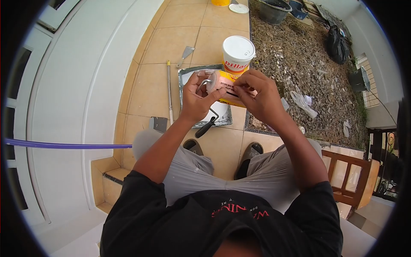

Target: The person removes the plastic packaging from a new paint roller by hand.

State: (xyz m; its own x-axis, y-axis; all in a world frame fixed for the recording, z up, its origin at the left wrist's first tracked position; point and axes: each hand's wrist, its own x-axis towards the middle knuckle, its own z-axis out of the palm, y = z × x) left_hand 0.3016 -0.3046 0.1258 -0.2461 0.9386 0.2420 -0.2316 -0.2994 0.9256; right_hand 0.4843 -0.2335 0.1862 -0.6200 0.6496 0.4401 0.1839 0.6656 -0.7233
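A paint roller in a yellow and pink printed wrapper [226, 87] is held up between both hands, above a paint tray [227, 118]. My left hand [200, 95] grips its left end, beside the bent metal rod, with the thumb on the wrapper. The fingertips of my right hand [256, 92] pinch the wrapper near its right part. Below the roller hangs its black handle [206, 127] on a green rod. White paint or a white surface shows inside the tray, partly hidden by the hands. Just behind stands a white bucket with a lid [238, 51].
A scraper [186, 56] and a long thin pole [170, 92] lie on the tiles at the left. A grey flat blade [159, 124] is near my left knee. Gravel [287, 55] borders the tiles on the right, with a wooden chair [353, 175] nearer.
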